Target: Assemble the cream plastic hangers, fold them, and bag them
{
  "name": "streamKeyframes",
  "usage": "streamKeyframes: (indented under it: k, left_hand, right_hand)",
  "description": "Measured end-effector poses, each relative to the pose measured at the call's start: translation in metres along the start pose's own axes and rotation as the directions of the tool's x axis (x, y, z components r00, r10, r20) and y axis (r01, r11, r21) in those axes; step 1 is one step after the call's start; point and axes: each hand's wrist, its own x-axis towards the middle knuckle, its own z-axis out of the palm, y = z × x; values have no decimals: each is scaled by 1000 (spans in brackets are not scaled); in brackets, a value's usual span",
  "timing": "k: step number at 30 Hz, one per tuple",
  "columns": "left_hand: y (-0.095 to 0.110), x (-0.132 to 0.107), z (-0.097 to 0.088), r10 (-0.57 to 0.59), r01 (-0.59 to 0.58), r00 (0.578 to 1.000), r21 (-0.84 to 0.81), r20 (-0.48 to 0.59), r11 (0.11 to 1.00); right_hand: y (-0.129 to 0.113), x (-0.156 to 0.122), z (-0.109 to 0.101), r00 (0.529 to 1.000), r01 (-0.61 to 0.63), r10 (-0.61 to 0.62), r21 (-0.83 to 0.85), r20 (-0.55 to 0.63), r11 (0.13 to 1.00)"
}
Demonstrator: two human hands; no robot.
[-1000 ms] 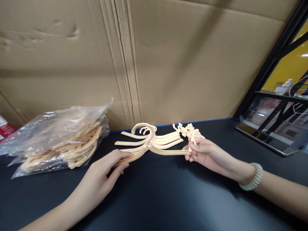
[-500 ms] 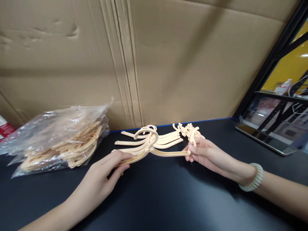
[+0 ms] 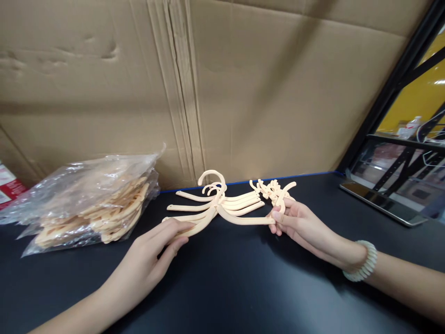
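Note:
A cream plastic clothes hanger (image 3: 239,219) is held up between my two hands, its hook pointing up. My left hand (image 3: 156,250) is closed on the hanger's left arm, thumb below and fingers above. My right hand (image 3: 295,222) pinches a small curved cream hook piece (image 3: 285,194) against the end of the hanger's right arm. Whether the piece is joined to that end I cannot tell. Behind, several more cream hangers (image 3: 243,202) lie overlapping on the black table. A heap of small curved hook pieces (image 3: 267,188) lies just beyond my right hand.
Clear plastic bags (image 3: 104,204) filled with cream hanger parts lie at the left, beside a red and white package (image 3: 10,188). A cardboard wall (image 3: 278,93) closes off the back. A dark flat device (image 3: 382,204) lies at the right, near a black metal rack (image 3: 385,88).
The held hanger has turned, so its hook now stands higher and its smooth face shows instead of the grooved side. Both hands keep their hold, and the small piece has tilted to the right.

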Motion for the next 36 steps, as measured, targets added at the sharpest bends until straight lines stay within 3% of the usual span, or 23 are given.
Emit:
streamKeyframes:
  k: [4, 8, 16, 18, 21, 24, 27, 29, 32, 34, 36]
  left_hand:
    - [1, -1, 1, -56, 56, 998, 1, -6, 998]
    - [3, -2, -1, -126, 127, 991, 17, -51, 992]
    - [9, 2, -2, -186, 181, 979, -65, -78, 981]
    - [9, 0, -1, -218, 211, 973, -87, -77, 974]
    - [13, -4, -5, -224, 223, 974, -14, -47, 975]
    - [25, -5, -13, -174, 157, 981, 171, 88, 973]
    - [41, -2, -21, -150, 83, 961, 274, 233, 958]
    - [50, 0, -25, -161, 47, 930, 326, 331, 944]
    - [56, 0, -28, -177, -30, 877, 419, 447, 908]
    - [57, -2, -31, -153, -91, 871, 459, 467, 884]
    - [54, -4, -34, -110, -146, 874, 470, 474, 871]
  right_hand:
    - [-1, 0, -2, 1000, -2, 2, -3, 31, 1000]
    - [-5, 3, -4, 997, 83, -83, -76, -2, 994]
    - [-20, 12, -24, 986, 159, -155, 71, -55, 985]
    - [-26, 14, -34, 984, 164, -163, 12, -67, 986]
    - [-37, 16, -53, 994, 109, -101, -204, 50, 973]
    - [-48, 16, -69, 975, 112, 2, -503, 221, 857]
    - [-54, 15, -77, 939, 167, 83, -652, 335, 740]
    - [-54, 15, -78, 923, 201, 112, -708, 369, 677]
    - [-53, 14, -75, 903, 270, 161, -818, 398, 507]
    - [-52, 14, -73, 893, 316, 178, -857, 414, 408]
    - [-51, 13, -71, 889, 333, 184, -868, 420, 368]
